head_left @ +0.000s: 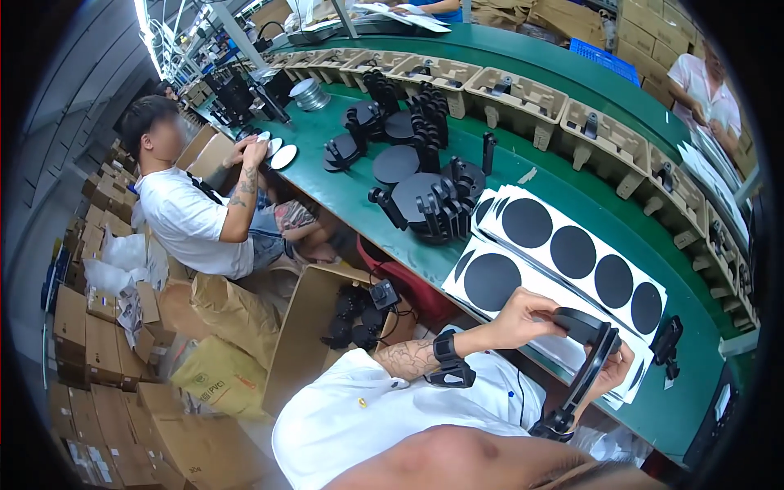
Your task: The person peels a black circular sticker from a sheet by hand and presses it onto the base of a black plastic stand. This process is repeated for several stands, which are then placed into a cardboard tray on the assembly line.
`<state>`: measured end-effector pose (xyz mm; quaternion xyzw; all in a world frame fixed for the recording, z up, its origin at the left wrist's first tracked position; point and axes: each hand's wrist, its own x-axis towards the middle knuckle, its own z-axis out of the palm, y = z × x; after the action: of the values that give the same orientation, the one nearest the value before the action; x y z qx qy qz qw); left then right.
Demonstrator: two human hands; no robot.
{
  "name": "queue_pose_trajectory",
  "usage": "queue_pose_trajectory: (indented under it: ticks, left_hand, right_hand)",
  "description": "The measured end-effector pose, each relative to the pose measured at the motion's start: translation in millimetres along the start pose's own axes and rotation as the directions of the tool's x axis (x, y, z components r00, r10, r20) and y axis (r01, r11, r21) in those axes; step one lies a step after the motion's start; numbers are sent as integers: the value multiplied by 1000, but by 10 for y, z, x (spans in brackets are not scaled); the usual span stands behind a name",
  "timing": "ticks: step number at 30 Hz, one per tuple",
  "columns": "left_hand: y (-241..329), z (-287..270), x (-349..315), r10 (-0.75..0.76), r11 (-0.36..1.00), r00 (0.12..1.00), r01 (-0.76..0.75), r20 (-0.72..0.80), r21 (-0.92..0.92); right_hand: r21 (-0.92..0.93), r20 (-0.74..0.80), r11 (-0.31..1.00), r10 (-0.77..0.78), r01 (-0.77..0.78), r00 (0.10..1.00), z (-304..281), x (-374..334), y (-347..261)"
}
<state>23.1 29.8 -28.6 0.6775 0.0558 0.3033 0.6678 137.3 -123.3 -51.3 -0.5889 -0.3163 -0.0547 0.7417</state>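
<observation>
My left hand (pixel 524 320) pinches the edge of a black round disc (pixel 576 325) at the top of a black stand with a long arm (pixel 590 374). Around that arm my right hand (pixel 614 369) is closed, partly hidden behind it. Whether the disc is a loose pad or the stand's own base, I cannot tell. Beneath my hands lie white sheets (pixel 545 260) bearing black round pads (pixel 492 282). Beyond them, black stands with round bases (pixel 397 164) are grouped on the green table (pixel 351 196).
Pulp trays (pixel 516 94) holding small black parts line a belt behind the table. At left a co-worker (pixel 200 196) handles white discs (pixel 283 157). An open carton (pixel 302 327) with black parts stands beside me. A black part (pixel 668 343) lies at the right.
</observation>
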Motion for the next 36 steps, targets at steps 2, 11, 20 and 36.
queue_pose_trajectory:
  ticks: [2, 11, 20, 36]
  left_hand:
    - [64, -16, 7, 64, 991, 998, -66, 22, 118]
    - [160, 27, 56, -9, 990, 988, -13, -153, -139]
    - [99, -72, 69, 21, 1000, 998, -22, -63, -14]
    - [-218, 64, 26, -68, 917, 993, 100, 95, -387]
  right_hand:
    - [45, -9, 999, 21, -20, 1000, -5, 3, 41]
    - [21, -2, 999, 50, -50, 999, -106, -32, 83]
    - [14, -19, 998, 62, -62, 998, -116, -75, 219]
    - [158, -166, 987, 28, -2, 986, -17, -74, 140]
